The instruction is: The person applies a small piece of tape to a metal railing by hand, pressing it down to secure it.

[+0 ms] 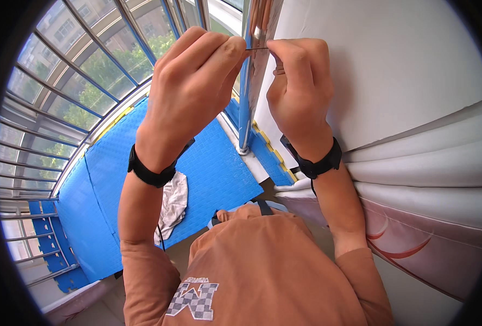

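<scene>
A short, thin dark strand (257, 49), perhaps wire or cord, runs level between my two hands at the top of the head view. My left hand (194, 76) is closed, with thumb and fingertips pinching its left end. The right end disappears into the pinch of my right hand (300, 81), whose other fingers are curled in. Only a small gap separates the two pinches. Just behind the strand rises a shiny metal post (245, 103). Each wrist wears a black strap.
Curved metal window bars (83, 70) close off the left side. Blue foam matting (127, 190) covers the ledge below, with a crumpled pale cloth (174, 206) on it. To the right stand a white panel (414, 65) and a gathered white and pink curtain (425, 190).
</scene>
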`<act>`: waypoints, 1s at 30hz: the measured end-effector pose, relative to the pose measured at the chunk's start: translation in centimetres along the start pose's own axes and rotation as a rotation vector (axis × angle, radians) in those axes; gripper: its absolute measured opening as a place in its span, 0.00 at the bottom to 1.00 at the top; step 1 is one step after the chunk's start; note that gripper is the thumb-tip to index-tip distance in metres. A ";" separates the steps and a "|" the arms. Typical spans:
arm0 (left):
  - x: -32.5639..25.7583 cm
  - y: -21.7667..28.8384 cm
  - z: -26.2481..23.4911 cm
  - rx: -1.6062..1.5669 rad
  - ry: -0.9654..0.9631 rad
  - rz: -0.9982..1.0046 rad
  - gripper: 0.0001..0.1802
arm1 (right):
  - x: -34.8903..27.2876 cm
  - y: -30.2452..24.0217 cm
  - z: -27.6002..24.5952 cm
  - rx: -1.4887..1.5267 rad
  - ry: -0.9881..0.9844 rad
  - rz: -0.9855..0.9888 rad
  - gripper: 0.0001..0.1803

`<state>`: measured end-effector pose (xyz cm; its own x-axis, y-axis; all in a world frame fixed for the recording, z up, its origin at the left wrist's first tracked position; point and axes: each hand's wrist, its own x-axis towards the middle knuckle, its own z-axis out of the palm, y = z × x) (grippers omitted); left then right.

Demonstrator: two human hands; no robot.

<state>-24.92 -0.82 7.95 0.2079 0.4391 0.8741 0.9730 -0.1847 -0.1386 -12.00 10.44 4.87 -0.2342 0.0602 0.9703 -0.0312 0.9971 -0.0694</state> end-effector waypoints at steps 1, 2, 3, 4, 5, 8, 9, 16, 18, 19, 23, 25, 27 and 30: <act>0.5 -0.2 -0.3 0.020 0.012 0.021 0.06 | 0.9 0.1 0.1 -0.019 0.012 -0.030 0.16; 0.7 -0.5 -0.3 0.039 0.025 0.042 0.06 | 1.4 0.2 0.2 -0.039 0.025 -0.060 0.14; 0.6 -0.8 -0.3 0.014 0.009 0.029 0.07 | 1.5 0.1 0.0 -0.055 -0.003 -0.045 0.11; 0.4 -0.8 -0.1 0.013 0.012 0.032 0.07 | 1.3 0.2 0.0 -0.058 -0.001 -0.048 0.11; 0.2 -0.7 0.1 -0.005 -0.004 0.024 0.07 | 1.0 0.5 0.0 -0.043 0.008 -0.070 0.14; 0.1 -0.6 0.4 -0.029 -0.006 -0.001 0.08 | 0.5 0.7 -0.5 -0.036 -0.024 -0.076 0.18; 0.1 -0.6 0.2 -0.014 -0.021 -0.006 0.08 | 0.3 0.7 -0.7 -0.039 -0.062 -0.061 0.18; -0.4 -0.7 1.0 -0.067 -0.019 -0.032 0.08 | 0.3 1.2 -0.4 -0.134 -0.103 -0.108 0.13; -0.4 -1.2 0.9 -0.060 -0.016 -0.002 0.08 | 1.0 0.8 -0.2 -0.199 -0.100 -0.140 0.11; -0.3 -1.4 0.8 -0.046 -0.014 0.025 0.08 | 1.3 0.9 -0.1 -0.202 -0.101 -0.143 0.11; 0.0 -1.7 0.7 -0.036 0.027 0.071 0.08 | 1.1 0.7 0.1 -0.202 -0.066 -0.158 0.11; -1.0 -1.4 1.1 -0.042 -0.015 0.052 0.08 | 0.7 0.8 0.2 -0.219 -0.095 -0.138 0.12; -0.4 -1.7 1.2 -0.047 -0.017 0.067 0.08 | 0.8 1.3 -0.1 -0.213 -0.075 -0.172 0.14; 0.6 -1.9 0.8 -0.057 0.001 0.096 0.08 | 1.7 1.4 -0.4 -0.221 -0.025 -0.183 0.15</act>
<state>-26.60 0.49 8.34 0.2996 0.4163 0.8584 0.9413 -0.2754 -0.1950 -12.04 11.98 6.56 -0.2679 -0.1198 0.9560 0.1369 0.9774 0.1609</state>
